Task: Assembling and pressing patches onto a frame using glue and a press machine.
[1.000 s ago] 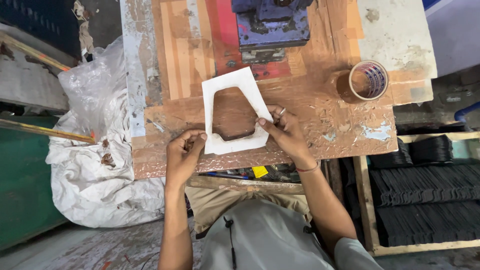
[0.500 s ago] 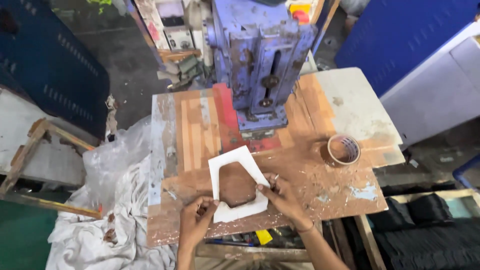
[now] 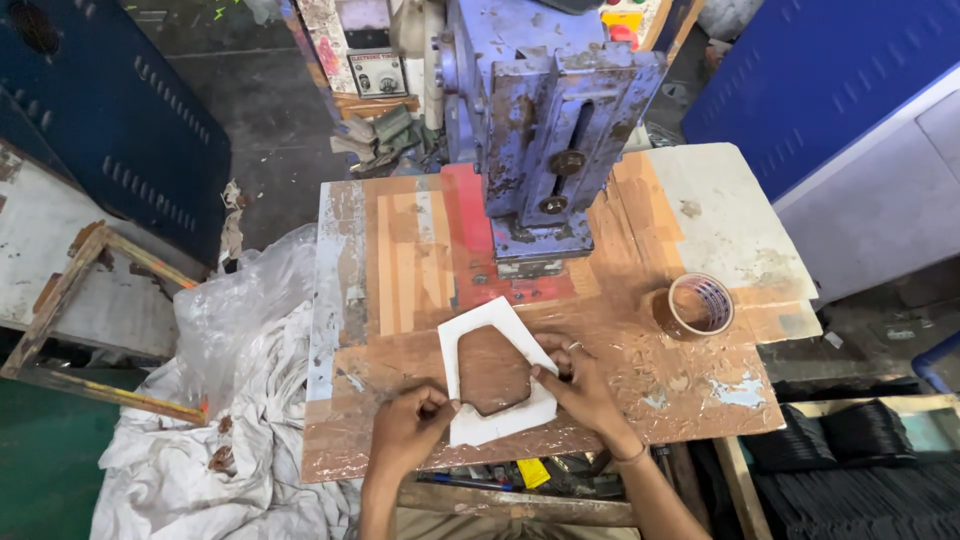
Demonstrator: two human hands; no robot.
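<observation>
Right now you are pressing a white frame-shaped template (image 3: 497, 372) flat onto the bench (image 3: 400, 270), close to its near edge and a little left of the middle. The template is a flat white piece with a large angular hole cut through it, and a brown, leather-like piece (image 3: 492, 370) is showing through that hole.

Your left hand (image 3: 412, 432) is sitting at the template's near left corner with the fingers curled in, knuckles up, the fingertips touching the white edge; it is pinning the piece down rather than wrapping around it. Your right hand (image 3: 577, 385) is lying on the template's right side, fingers half bent and spread, the tips pushing on the white rim beside the hole. A ring is showing on one finger and a thin band on the wrist. Whether something small is tucked inside either hand, you cannot tell from this view.

Behind the template, at the far edge of the bench, a worn blue press machine (image 3: 545, 120) is standing upright. Near the right edge, a roll of tape (image 3: 699, 305) is resting flat on the taped, patchy brown surface, well apart from your right hand. Off the left edge, crumpled clear plastic and white cloth (image 3: 220, 400) are lying in a heap. Below the right corner, stacks of dark cut pieces (image 3: 860, 480) are filling a wooden tray.
</observation>
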